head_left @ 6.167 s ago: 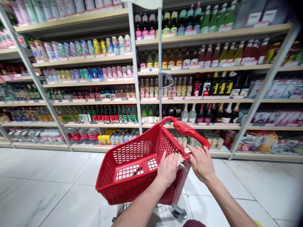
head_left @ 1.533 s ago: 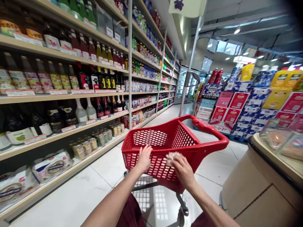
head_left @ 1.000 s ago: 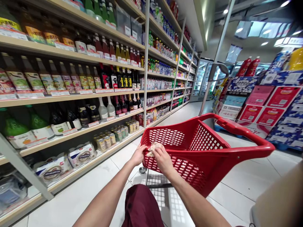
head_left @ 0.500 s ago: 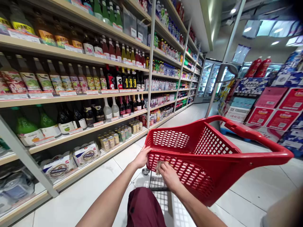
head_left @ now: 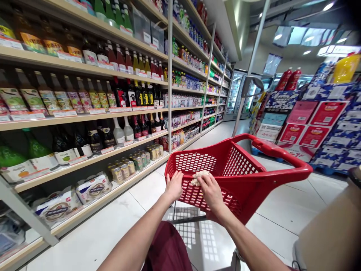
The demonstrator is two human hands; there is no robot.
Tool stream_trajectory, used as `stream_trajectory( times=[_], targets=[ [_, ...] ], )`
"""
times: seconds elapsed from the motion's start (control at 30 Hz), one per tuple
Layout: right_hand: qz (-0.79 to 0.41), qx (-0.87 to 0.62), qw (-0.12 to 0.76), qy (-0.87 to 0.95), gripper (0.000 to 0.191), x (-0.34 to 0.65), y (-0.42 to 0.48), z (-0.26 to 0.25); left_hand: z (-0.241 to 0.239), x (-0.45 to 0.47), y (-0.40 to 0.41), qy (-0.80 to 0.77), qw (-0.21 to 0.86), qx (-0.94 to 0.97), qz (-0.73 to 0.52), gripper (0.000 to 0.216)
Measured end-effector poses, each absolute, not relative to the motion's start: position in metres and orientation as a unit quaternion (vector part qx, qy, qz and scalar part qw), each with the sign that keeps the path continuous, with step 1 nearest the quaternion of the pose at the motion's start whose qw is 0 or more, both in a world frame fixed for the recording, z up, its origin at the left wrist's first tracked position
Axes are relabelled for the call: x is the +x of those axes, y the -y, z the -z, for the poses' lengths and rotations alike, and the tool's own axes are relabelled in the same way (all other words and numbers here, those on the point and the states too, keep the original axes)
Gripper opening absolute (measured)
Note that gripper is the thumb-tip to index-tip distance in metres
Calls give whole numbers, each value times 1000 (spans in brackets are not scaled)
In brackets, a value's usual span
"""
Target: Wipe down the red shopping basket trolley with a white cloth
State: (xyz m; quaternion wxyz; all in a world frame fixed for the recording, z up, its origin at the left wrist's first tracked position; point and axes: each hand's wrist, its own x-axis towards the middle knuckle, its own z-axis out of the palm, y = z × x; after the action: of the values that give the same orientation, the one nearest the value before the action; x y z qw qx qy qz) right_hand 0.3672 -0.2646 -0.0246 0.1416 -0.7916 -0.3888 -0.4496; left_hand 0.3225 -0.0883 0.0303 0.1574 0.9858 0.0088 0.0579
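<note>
A red plastic shopping cart [head_left: 254, 195] with mesh sides stands right in front of me. My left hand [head_left: 174, 187] is closed over its near rim by the left corner, fingers hooked inside. On the same rim, a little to the right, my right hand [head_left: 211, 192] presses a crumpled off-white cloth [head_left: 200, 176]. Part of the cloth is hidden under the fingers. Through the mesh, the inside of the basket shows no goods.
Shelves of bottles [head_left: 76, 94] and cans [head_left: 124, 171] line the left. Stacked cartons [head_left: 321, 124] stand at the right behind the cart handle [head_left: 282, 152]. A slim metal pole [head_left: 251, 67] rises behind the cart. A blurred beige shape [head_left: 329, 226] fills the lower right.
My right hand has gone up from the cart's mesh side to its rim with the cloth. The left hand has shifted right along the rim, away from the corner. The view has turned slightly right.
</note>
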Motion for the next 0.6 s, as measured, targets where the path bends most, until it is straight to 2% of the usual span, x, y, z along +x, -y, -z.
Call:
stream_trajectory(
  times=[0.1, 0.23, 0.47, 0.6],
  targets=[
    [426, -798, 125, 408, 26, 372, 270, 18, -31, 330, 107, 30, 172, 983, -56, 71],
    [435, -805, 132, 381, 30, 376, 272, 17, -30, 336, 124, 21, 184, 980, -76, 63],
    [370, -828, 126, 402, 17, 362, 304, 55, -32, 331, 123, 12, 170, 982, -85, 68],
    [436, -804, 153, 374, 25, 366, 320, 34, -32, 331, 126, -14, 155, 982, -105, 62]
  ],
)
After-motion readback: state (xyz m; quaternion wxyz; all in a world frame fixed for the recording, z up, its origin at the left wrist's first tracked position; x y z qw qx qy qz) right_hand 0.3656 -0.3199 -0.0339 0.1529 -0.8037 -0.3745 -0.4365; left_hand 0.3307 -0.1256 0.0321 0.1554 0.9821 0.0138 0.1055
